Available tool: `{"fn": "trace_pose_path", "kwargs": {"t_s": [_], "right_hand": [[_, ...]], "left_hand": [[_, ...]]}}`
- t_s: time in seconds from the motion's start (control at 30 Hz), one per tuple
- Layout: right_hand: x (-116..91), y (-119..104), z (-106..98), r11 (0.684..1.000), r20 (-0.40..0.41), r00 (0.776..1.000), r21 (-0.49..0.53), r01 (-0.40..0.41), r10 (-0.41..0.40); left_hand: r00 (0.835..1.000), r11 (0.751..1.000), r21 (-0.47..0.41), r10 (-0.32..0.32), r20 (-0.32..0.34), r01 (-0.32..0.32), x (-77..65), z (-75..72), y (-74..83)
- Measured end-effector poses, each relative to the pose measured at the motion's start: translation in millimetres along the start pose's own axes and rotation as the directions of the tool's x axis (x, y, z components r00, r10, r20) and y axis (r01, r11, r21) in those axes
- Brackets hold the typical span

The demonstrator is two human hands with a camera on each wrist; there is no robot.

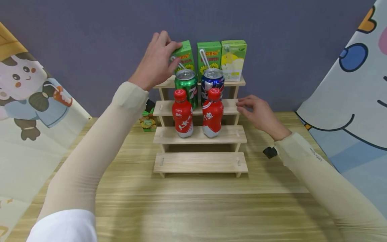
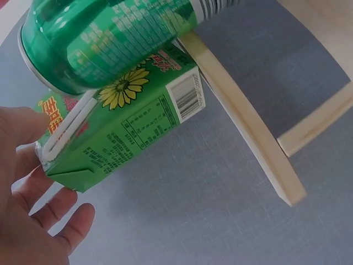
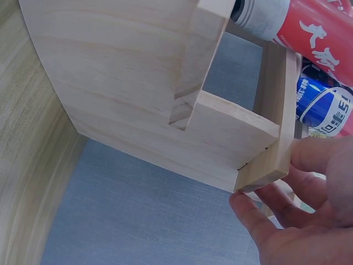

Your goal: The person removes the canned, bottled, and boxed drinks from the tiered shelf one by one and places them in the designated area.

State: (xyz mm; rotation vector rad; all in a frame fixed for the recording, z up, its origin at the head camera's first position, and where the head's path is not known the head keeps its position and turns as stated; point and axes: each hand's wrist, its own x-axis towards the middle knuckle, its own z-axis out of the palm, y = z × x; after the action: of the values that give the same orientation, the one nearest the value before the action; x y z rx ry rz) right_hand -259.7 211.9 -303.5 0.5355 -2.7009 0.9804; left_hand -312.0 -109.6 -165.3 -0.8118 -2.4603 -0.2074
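My left hand [image 1: 157, 62] grips the top of a green drink carton [image 1: 186, 57], which leans at the left end of the rack's top tier. In the left wrist view the thumb lies across the front of the carton [image 2: 138, 118], beside its white straw, and the other fingers are around the far side. Just before it stands a green 7UP can [image 1: 189, 88]. My right hand [image 1: 261, 114] holds the right end of the second-highest step of the wooden tiered rack [image 1: 201, 163]; in the right wrist view thumb and fingers sit on either side of that step's end [image 3: 270, 165].
Another green carton [image 1: 215, 55] and a yellow-green carton [image 1: 234, 62] share the top tier. Beside the 7UP can is a blue can [image 1: 208, 82]. Two red bottles [image 1: 182, 116] stand one step lower. A small green package [image 1: 148, 122] lies behind the rack's left side.
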Motion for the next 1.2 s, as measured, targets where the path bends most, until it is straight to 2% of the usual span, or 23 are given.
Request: {"fn": "trace_pose_path", "kwargs": {"t_s": [0.23, 0.47, 0.77, 0.97, 1.07, 1.2], "right_hand": [[0, 0, 0, 1.000, 0.005, 1.000, 0.016, -0.011, 0.011], [1, 0, 1, 1.000, 0.008, 1.000, 0.011, -0.017, 0.017], [1, 1, 0, 1.000, 0.008, 1.000, 0.021, -0.023, 0.023], [1, 1, -1, 1.000, 0.004, 1.000, 0.017, -0.024, 0.024], [1, 1, -1, 0.999, 0.004, 1.000, 0.015, -0.030, 0.030], [1, -1, -2, 1.000, 0.008, 1.000, 0.005, -0.024, 0.024]], "left_hand": [[1.000, 1.000, -0.005, 0.012, 0.011, -0.012, 4.8, 2.5, 6.4], [1.000, 1.000, -0.003, 0.023, -0.004, -0.023, 7.9, 3.4, 5.3], [0.997, 0.999, -0.027, -0.026, 0.071, 0.028, 11.0, 3.9, 5.9], [0.991, 0.992, -0.080, -0.086, 0.103, 0.094, 10.7, 2.8, 6.3], [0.990, 0.984, -0.123, -0.119, 0.077, 0.128, 6.6, 2.8, 2.2], [0.994, 0.985, -0.146, -0.101, -0.032, 0.095, -5.2, 1.9, -7.7]]}}
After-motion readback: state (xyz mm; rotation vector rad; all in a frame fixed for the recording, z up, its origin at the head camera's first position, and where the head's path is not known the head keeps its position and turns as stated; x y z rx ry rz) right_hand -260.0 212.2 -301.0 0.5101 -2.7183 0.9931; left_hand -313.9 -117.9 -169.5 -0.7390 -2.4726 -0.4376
